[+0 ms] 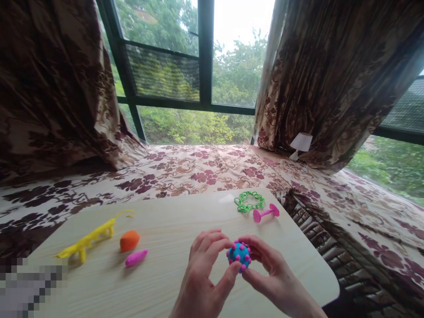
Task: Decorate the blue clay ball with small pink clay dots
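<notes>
Between my two hands is a blue clay ball (239, 255) dotted with small pink knobs. My left hand (207, 269) grips its left side, with the thumb on the lower front and the index finger near the top. From the right, my right hand (273, 269) pinches the same ball between thumb and fingers. Beyond the hands lie a pink dumbbell-shaped piece (266, 213) and a ring of green looped links (249, 201). To the left sit an orange lump (129, 240), a pink tapered piece (136, 258) and a yellow long-tailed animal figure (88, 238).
A pale wood-grain table (172, 221) with rounded corners carries these pieces. Floral cloth (198, 172) covers the window ledge behind it, where a small white lamp (301, 143) stands by the right curtain (314, 70). Another curtain (56, 84) hangs at the left.
</notes>
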`<state>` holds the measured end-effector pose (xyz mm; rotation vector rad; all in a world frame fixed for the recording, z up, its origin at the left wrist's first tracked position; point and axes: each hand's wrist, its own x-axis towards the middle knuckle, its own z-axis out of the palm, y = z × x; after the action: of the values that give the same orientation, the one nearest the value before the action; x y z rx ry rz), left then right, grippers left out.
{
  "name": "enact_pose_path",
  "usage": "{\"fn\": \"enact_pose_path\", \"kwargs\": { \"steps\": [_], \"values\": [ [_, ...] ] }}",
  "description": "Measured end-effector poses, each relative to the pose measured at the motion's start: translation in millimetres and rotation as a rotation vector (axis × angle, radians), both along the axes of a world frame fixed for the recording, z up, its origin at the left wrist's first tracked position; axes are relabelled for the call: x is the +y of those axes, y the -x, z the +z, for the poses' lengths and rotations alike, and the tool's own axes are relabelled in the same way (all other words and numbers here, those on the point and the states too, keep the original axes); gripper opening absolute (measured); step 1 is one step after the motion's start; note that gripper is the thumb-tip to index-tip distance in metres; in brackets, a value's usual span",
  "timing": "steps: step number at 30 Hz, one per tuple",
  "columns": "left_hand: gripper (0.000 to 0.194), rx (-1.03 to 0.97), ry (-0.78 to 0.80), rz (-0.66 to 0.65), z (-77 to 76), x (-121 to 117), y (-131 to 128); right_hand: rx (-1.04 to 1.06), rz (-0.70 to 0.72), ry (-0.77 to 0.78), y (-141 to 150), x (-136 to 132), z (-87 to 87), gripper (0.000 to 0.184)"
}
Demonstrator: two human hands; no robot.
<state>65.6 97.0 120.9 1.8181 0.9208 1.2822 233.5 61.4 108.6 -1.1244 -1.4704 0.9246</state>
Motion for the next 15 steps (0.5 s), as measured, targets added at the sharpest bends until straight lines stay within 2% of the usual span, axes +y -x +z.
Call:
{"fn": "enact_pose_path", "kwargs": {
  "steps": [5,8,10,12,15],
  "values": [
    [0.013,0.044,0.101,0.035,-1.4,3.0,-2.6,0.005,0.025,0.029,4.6,-1.5,2.8,0.039],
    [0.019,0.057,0.207,0.030,4.2,1.3,-5.9,0.207,0.076,0.165,-5.4,2.6,-4.5,0.041],
    [0.028,0.068,0.270,0.070,4.6,0.9,-4.0,0.395,0.089,0.284,-22.7,8.7,-14.1,0.040],
    [0.035,0.071,0.314,0.140,-2.1,2.6,4.4,0.453,0.034,0.368,-47.9,16.4,-25.9,0.036],
    [0.038,0.123,0.364,0.227,-27.7,10.0,28.5,0.210,-0.129,0.429,-90.7,27.9,-42.0,0.050]
  ]
}}
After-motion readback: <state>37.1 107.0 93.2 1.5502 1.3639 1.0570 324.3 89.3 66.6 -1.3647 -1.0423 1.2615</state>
